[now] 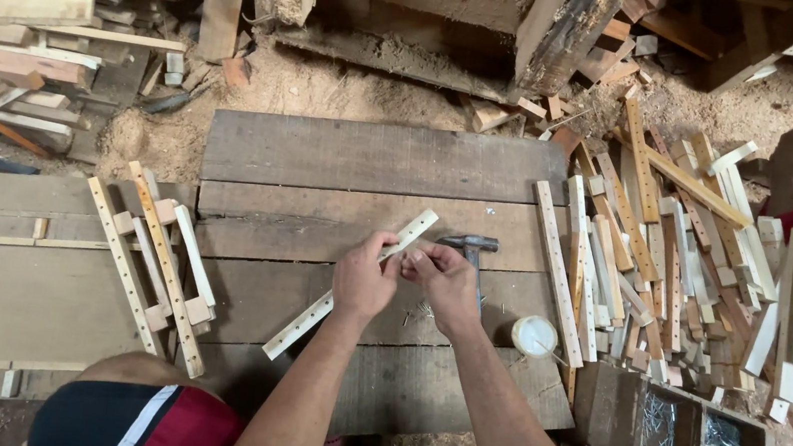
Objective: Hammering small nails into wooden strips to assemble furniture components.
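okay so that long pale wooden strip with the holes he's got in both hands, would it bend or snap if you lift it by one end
The perforated wooden strip looks thin and narrow, so it is probably light and may flex slightly. The row of holes likely weakens it, so hard bending could snap it there. It is flat-sided, so it should not roll on the plank worktop. Both hands, left hand and right hand, pinch it mid-length.

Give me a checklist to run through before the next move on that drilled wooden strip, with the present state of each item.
1. Strip held: the left hand grips the pale drilled strip near its middle. Ok.
2. Right hand at the strip: its fingertips meet the left hand's at the strip's edge; whether they pinch a nail is too small to see. Cannot tell.
3. Hammer within reach: lies on the plank just beyond the right hand. Ok.
4. Nails at hand: box of nails sits at lower right. Ok.
5. Strip supported: lower end seems to rest on the plank table. Cannot tell.
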